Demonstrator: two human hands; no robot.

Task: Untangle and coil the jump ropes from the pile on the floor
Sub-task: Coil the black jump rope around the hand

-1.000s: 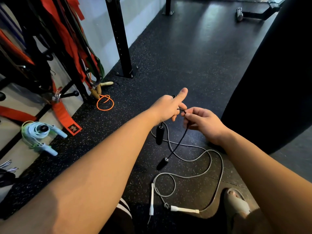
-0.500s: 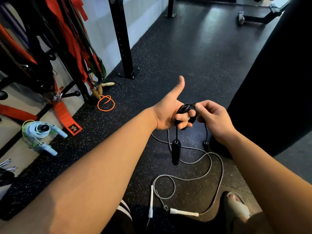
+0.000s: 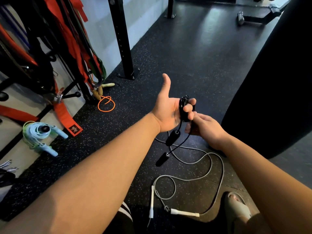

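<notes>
The black rope (image 3: 184, 108) is a thin dark cord wound in several turns around the fingers (image 3: 188, 108) of the left hand (image 3: 170, 112). That hand is held palm-up above the floor, thumb raised and fingers curled shut over the coil. Two black handles (image 3: 170, 137) hang below the coil on short lengths of cord, one lower than the other and both apparently clear of the floor. The right hand (image 3: 205, 128), just beside and below the left, pinches the cord leading to the lower handle between thumb and fingertips.

The grey rope (image 3: 210, 168) lies loose on the floor (image 3: 168, 48) beneath the hands, in open curves with one closed loop. Its two white handles (image 3: 184, 213) rest near the lower edge of the view, close to a sandalled foot (image 3: 237, 206). The cord appears knotted near one of the handles.

Along the left wall, a pale blue rope (image 3: 41, 134) sits coiled with two blue handles. An orange rope (image 3: 106, 103) lies looped at the foot of a rack (image 3: 120, 39), touching two wooden handles.

Four ropes are visible: one in hand, three on the ground. Open dark flooring extends ahead and to the centre. The right side is bounded by a large black bag (image 3: 273, 81), and the left by hanging red straps (image 3: 67, 39) and the rack.
</notes>
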